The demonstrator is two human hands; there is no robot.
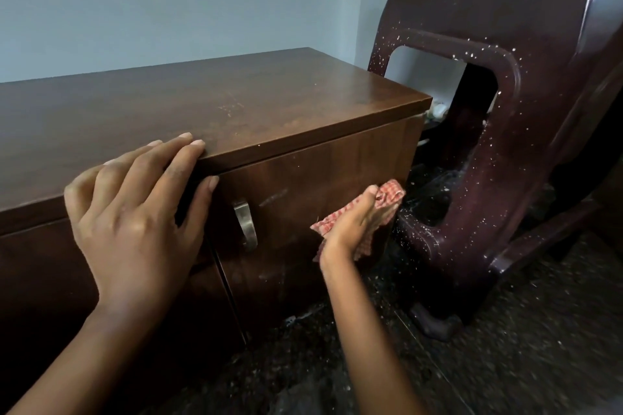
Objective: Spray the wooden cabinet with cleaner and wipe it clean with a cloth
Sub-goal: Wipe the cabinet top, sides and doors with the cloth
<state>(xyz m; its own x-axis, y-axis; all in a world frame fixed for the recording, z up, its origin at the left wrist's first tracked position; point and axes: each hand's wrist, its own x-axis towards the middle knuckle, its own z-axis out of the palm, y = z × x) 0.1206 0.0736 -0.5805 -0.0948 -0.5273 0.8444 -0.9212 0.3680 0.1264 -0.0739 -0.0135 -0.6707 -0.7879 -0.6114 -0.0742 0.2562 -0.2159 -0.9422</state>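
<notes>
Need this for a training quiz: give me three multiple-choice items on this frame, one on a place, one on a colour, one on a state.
1. The left hand rests on: A a spray bottle; B the front edge of the cabinet top; C a window.
2. The cloth is: A plain blue; B black; C red-and-white check.
3. The door with the handle is: A shut; B swung wide open; C taken off.

Answers:
1 B, its fingers lie flat over the top's edge.
2 C, the check shows past the right hand, which presses it to the door.
3 A, it sits flush under the top.
</notes>
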